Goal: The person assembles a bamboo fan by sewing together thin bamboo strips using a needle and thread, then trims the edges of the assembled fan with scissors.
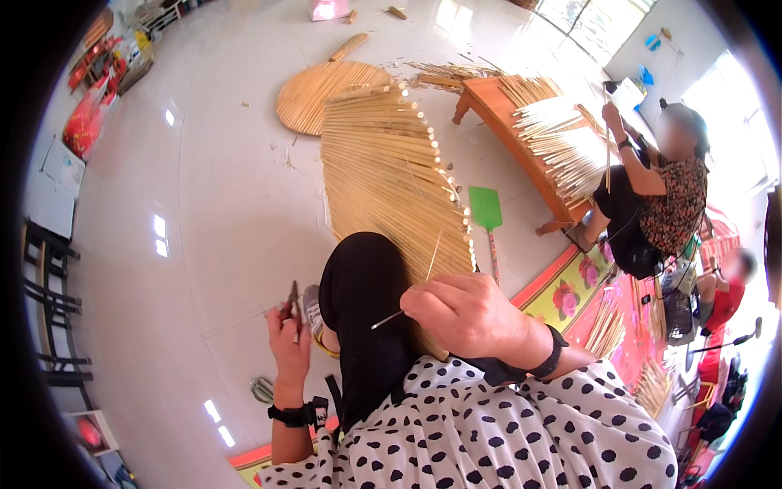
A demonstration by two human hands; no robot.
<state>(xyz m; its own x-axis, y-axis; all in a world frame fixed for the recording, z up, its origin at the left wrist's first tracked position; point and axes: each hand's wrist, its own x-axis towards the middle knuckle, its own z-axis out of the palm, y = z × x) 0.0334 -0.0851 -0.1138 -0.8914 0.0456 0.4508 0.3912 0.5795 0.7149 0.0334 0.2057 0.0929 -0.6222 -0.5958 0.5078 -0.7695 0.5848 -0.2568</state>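
Note:
A large panel of straw-coloured stalks [383, 171], laid side by side with cut pale ends along its right edge, leans against my black-trousered leg. My right hand [476, 314] is closed in a pinch over its near part. From its fingers a thin shiny needle [387, 320] points down to the left, and a fine pale strand [434, 253] sticks up. Off to the left of my knee, my left hand [289, 346] curls around a dark tool that looks like pliers [291, 301], its narrow end pointing up. A wristband circles each wrist.
A round stalk disc [297, 98] lies on the tiled floor ahead. A low wooden table [509, 134] bears many stalks; a person sits beside it, holding some. A green fly swatter [485, 208] lies to the right. Scissors [262, 389] rest on the floor at left.

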